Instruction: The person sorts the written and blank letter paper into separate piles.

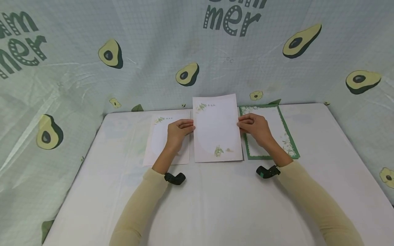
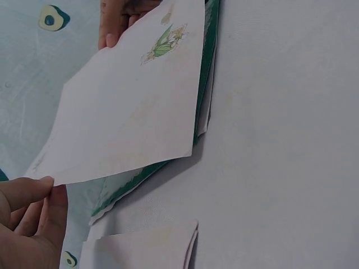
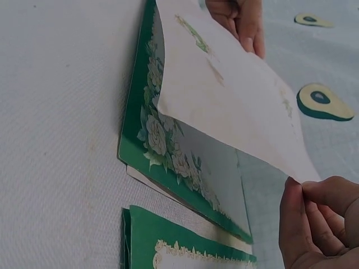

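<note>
A pale sheet of paper (image 1: 217,128) with small green plant prints is held up by its two side edges. My left hand (image 1: 179,133) pinches the left edge between thumb and fingers, and my right hand (image 1: 256,128) pinches the right edge the same way. Beneath the sheet, apart from it along the near side, lies a green-bordered sheet with white flowers (image 3: 174,148), atop at least one other sheet. In the head view that lower paper is hidden behind the raised sheet.
Left of the held sheet lies a pile of similar pale sheets (image 1: 158,145), partly under my left forearm. To the right is a green-bordered paper pile (image 1: 258,152), below my right hand. A white-covered table (image 1: 212,205) meets an avocado-print curtain (image 1: 147,78) behind.
</note>
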The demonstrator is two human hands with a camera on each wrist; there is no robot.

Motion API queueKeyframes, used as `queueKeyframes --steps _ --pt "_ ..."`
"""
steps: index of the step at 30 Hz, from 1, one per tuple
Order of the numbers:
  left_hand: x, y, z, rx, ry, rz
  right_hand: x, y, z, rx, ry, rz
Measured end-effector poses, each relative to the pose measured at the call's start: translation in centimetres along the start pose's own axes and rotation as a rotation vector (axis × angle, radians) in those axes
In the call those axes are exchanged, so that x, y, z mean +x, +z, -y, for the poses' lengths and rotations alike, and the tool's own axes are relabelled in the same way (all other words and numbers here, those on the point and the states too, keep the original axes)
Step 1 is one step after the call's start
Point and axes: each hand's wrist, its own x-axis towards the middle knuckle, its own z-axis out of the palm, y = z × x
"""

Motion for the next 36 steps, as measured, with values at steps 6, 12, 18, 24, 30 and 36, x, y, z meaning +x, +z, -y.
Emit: queueKeyframes --steps 6,12,18,24,30,36 --pt "0.0 -0.3 0.1 -0.003 0.003 -0.006 0.0 0.3 0.2 0.029 -0.013 0.004" --pt "0.0 -0.9 -0.1 -0.026 0.004 -0.022 0.0 0.9 0.4 0.079 -0.024 0.015" --pt "-0.1 -1.6 -0.4 -0.001 0.0 -0.022 0.2 1.6 0.6 0.094 -0.02 0.013" --pt "-0.2 -2.7 -0.4 0.032 0.011 -0.005 0.2 2.3 0.6 0.11 -0.011 0.029" --pt "-0.2 -3.7 -0.4 0.031 0.016 -0.016 0.4 3.3 0.7 0.122 -0.01 0.04" --pt "-0.2 -4.5 -0.6 0.034 0.008 -0.038 0.6 4.3 0.8 0.114 0.011 0.036"
